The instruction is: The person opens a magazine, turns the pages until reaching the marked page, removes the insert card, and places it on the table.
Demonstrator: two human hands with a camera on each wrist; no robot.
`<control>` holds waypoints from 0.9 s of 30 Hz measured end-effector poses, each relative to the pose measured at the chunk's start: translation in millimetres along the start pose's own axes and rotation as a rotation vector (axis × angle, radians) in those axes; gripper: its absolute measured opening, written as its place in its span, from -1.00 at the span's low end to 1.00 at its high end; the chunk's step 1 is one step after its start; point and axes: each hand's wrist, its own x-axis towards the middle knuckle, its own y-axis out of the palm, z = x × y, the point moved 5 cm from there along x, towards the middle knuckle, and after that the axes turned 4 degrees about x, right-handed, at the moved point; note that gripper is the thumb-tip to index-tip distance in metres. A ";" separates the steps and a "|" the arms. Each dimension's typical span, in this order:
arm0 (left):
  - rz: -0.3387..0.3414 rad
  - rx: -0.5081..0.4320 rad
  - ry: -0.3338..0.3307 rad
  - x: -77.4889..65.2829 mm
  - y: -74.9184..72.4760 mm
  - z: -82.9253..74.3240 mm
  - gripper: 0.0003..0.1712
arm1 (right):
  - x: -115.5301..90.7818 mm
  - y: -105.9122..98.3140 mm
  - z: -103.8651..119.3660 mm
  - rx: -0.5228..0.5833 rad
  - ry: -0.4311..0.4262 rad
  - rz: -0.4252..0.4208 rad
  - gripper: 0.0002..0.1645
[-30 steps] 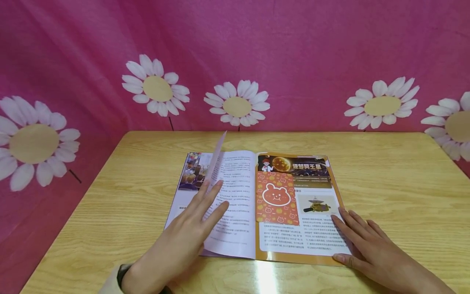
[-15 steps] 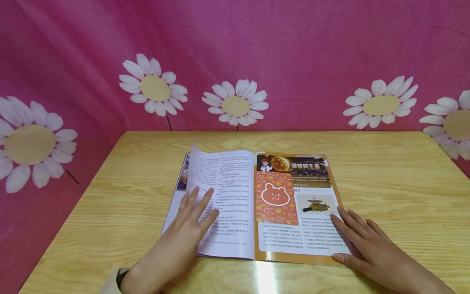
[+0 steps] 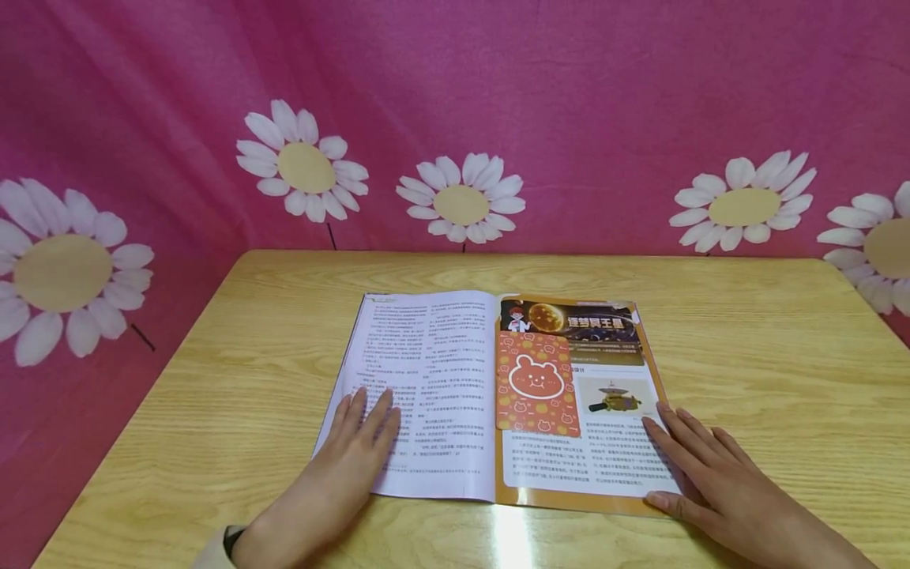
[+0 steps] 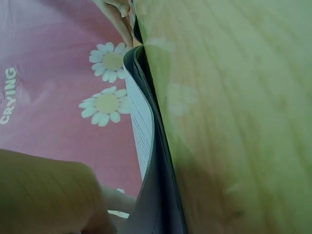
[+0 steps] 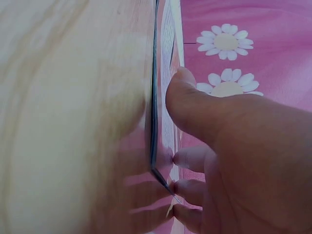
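Note:
An open magazine (image 3: pixel 455 379) lies on the wooden table, text filling its left page and a planet banner heading its orange-bordered right page. Across the upper part of the right page lies an orange card with a bear face (image 3: pixel 536 383). My left hand (image 3: pixel 337 458) rests with extended fingers on the lower left page. At the right page's lower outer edge, my right hand (image 3: pixel 725 482) touches the magazine with straight fingers and thumb. The left wrist view shows the page edges (image 4: pixel 146 122) curving up near the spine; in the right wrist view the thumb (image 5: pixel 183 97) lies along the page edge.
The wooden table (image 3: pixel 768 340) extends around the magazine on all sides. Behind it hangs a pink cloth (image 3: pixel 569 95) printed with large white daisies. A light sleeve with a dark cuff (image 3: pixel 231 541) covers the left wrist.
A raised page has come down flat on the left side, covering the photo there. My left hand has slid toward the lower left; the right hand has stayed in place.

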 end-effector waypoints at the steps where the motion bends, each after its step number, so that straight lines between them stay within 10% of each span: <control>1: 0.010 0.000 -0.007 -0.7 2.3 1.7 -0.44 | 0.2 0.2 -0.1 0.001 0.003 0.005 0.02; 11: 0.197 -0.014 -0.100 -5.8 17.1 13.8 -0.37 | -0.2 0.5 -0.6 0.010 0.015 0.021 0.01; 27: 0.234 0.017 -0.109 -4.4 17.7 20.7 -0.24 | -1.0 1.6 -1.4 -0.009 -0.010 -0.013 0.01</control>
